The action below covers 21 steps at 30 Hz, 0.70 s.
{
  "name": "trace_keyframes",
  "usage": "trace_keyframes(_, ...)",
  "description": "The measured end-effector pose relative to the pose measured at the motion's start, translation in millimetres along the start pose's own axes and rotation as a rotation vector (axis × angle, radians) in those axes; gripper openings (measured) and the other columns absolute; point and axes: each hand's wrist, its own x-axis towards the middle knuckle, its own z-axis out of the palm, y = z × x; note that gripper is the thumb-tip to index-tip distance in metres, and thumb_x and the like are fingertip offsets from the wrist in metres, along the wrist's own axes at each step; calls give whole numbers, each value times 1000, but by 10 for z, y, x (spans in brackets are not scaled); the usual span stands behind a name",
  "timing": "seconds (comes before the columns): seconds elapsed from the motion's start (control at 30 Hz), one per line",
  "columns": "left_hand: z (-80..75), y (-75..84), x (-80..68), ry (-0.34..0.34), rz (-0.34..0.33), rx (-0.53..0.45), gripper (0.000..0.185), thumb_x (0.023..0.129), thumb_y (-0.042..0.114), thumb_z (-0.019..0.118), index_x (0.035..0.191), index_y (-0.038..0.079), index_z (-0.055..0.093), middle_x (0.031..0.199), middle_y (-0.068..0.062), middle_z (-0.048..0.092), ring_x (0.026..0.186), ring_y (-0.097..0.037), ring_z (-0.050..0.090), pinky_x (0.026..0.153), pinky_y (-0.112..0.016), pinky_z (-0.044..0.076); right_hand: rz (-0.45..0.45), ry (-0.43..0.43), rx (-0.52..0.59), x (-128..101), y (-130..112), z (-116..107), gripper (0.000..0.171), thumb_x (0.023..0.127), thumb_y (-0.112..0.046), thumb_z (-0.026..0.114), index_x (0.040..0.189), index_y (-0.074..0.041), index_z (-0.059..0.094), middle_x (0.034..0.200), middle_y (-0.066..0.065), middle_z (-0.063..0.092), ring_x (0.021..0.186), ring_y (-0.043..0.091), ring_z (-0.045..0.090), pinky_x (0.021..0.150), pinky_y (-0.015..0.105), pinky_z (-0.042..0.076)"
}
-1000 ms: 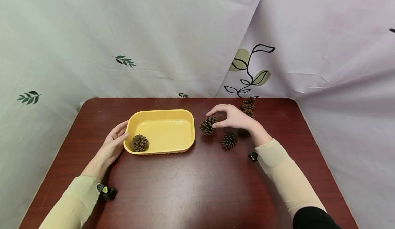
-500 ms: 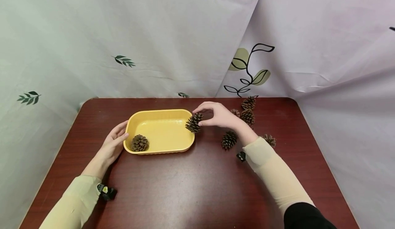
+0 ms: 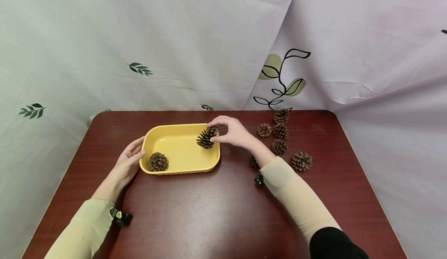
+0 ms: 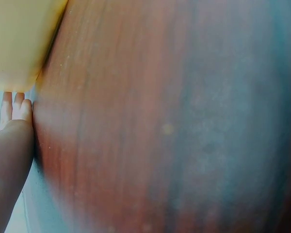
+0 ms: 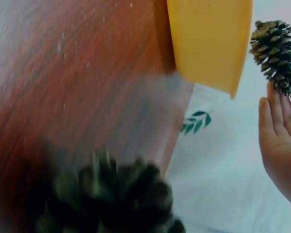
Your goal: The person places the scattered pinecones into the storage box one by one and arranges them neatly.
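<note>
Pinecone (image 3: 204, 139) in curved right hand (image 3: 233, 131)

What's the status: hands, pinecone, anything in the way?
Right hand pinching pinecone over right end of tray. Left hand touching tray's left end. Second pinecone in near-left corner, apart from held one; nothing visibly blocking.

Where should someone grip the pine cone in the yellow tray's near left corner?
Probably by its rounded sides, from above and the right: the pine cone sits close to the left and near walls of the yellow tray, while bare floor lies to its right.
</note>
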Motion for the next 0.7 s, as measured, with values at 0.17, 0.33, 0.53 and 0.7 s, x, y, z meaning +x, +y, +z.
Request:
trace_keyframes(0.17, 16, 8, 1, 2, -1, 0, 52, 96, -14, 30, 147, -2, 21, 136, -1, 50, 121, -12, 51, 94, -22, 47, 26, 0, 23, 53, -38, 134, 42, 74, -21, 82, 113, -14, 69, 111, -4, 65, 102, 7, 59, 93, 34, 48)
trace_keyframes(0.33, -18, -22, 14, 7, -2, -9, 53, 96, -14, 31, 147, -1, 22, 136, -2, 50, 121, -12, 51, 93, -22, 47, 24, -13, 10, 112, -68, 270, 43, 73, -22, 82, 113, -14, 69, 111, -5, 64, 105, 5, 57, 95, 20, 44)
trace_keyframes(0.53, -56, -49, 22, 13, -5, -10, 52, 97, -13, 32, 146, 1, 24, 135, -1, 51, 119, -11, 52, 93, -22, 48, 25, -41, -25, 192, -127, 441, 43, 73, -25, 82, 114, -17, 69, 114, -6, 64, 113, 7, 54, 100, 20, 39)
trace_keyframes(0.7, -32, -30, 12, 7, -6, -13, 52, 96, -14, 30, 146, 1, 24, 134, 0, 52, 118, -10, 53, 92, -22, 48, -12, -76, -46, 250, -202, 566, 42, 74, -24, 82, 113, -17, 68, 115, -4, 65, 115, 9, 55, 102, 19, 37)
